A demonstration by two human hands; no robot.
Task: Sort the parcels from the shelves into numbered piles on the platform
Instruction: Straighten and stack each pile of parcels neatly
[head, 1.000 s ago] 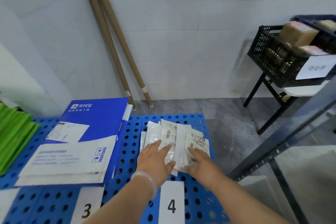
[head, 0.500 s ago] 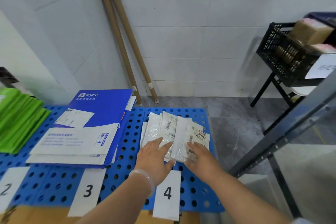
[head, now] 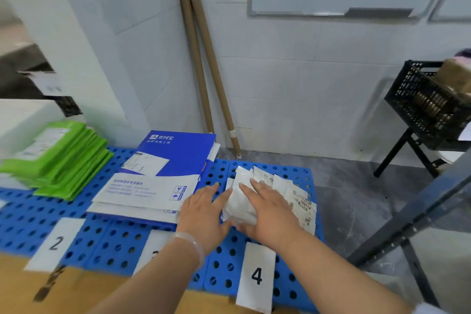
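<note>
Left hand (head: 204, 214): your grip is slack, fingers straight and spread, tips touching the left edge of the white parcels (head: 240, 205); nothing held.
Right hand (head: 270, 211): your grip is flat, palm and straight fingers pressing down on top of the same stack; nothing clasped.
White parcels: loose fanned stack at the right end of the blue surface (head: 107, 239), just behind card 4 (head: 256, 275).
Envelopes: blue and white envelopes (head: 163, 168) stacked just left of your left hand.
Green parcels (head: 63, 158): stacked behind card 2 (head: 54, 243).
Background: two cardboard tubes (head: 204, 71) lean on the tiled wall; black crate (head: 423, 112) on a stand, far right.
</note>
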